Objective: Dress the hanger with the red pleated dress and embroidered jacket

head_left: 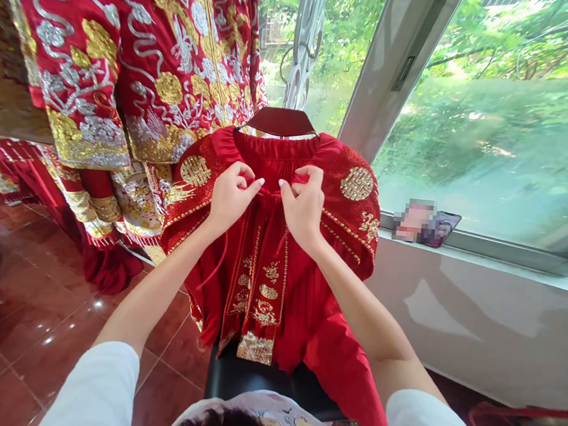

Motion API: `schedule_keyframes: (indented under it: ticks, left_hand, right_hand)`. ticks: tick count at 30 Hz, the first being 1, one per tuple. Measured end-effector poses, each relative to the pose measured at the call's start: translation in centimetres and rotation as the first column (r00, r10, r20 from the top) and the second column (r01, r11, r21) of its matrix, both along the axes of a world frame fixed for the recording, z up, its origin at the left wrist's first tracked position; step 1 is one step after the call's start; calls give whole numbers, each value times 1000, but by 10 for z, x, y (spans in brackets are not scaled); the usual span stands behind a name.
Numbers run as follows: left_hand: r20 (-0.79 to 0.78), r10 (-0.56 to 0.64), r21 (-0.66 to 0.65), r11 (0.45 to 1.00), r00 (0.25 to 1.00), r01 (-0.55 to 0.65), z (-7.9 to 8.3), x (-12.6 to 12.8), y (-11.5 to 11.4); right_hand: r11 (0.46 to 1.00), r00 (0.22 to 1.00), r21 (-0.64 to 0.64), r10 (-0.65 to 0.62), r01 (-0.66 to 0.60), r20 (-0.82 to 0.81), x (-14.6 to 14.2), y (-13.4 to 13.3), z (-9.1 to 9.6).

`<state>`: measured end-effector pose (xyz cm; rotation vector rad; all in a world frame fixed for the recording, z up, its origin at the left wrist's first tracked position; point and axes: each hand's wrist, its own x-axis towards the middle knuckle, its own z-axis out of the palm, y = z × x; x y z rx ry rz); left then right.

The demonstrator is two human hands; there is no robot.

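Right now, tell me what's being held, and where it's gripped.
A red garment, pinched at the front of its neckline by the left hand and right hand.

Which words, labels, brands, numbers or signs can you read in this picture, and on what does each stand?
No text can be read for certain.
Round gold emblems on the red garment: possibly stylised characters, too unclear to quote.
Phone-like item: any text on its screen is too small.
Pixelated item beside it: blurred out, unreadable.
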<state>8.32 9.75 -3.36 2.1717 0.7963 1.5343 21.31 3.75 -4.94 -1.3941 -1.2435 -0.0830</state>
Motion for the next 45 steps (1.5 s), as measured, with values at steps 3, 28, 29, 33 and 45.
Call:
schedule_keyframes:
  ticks: [3, 28, 29, 33, 45]
  left_hand:
    - [-34, -53, -26, 998, 998, 52, 12, -8, 5]
    - [-307, 468, 433, 844, 829, -316, 23, -28, 10]
    - [-257, 481, 434, 832, 839, -344, 21, -24, 14]
    - [-28, 336, 342, 888, 941, -307, 20, -8, 28]
    - [208, -317, -80, 937, 925, 339, 20, 12, 30]
  right_hand:
    - [1000, 998, 13, 13, -14, 65, 12, -6, 9]
    - [950, 971, -271, 200, -158, 135, 59, -20, 45]
    - [906, 951, -337, 298, -255, 83, 59, -22, 48]
    - [694, 781, -378, 605, -613, -156, 54, -20, 55]
    - [866, 864, 83, 499, -493, -66, 28, 25, 30]
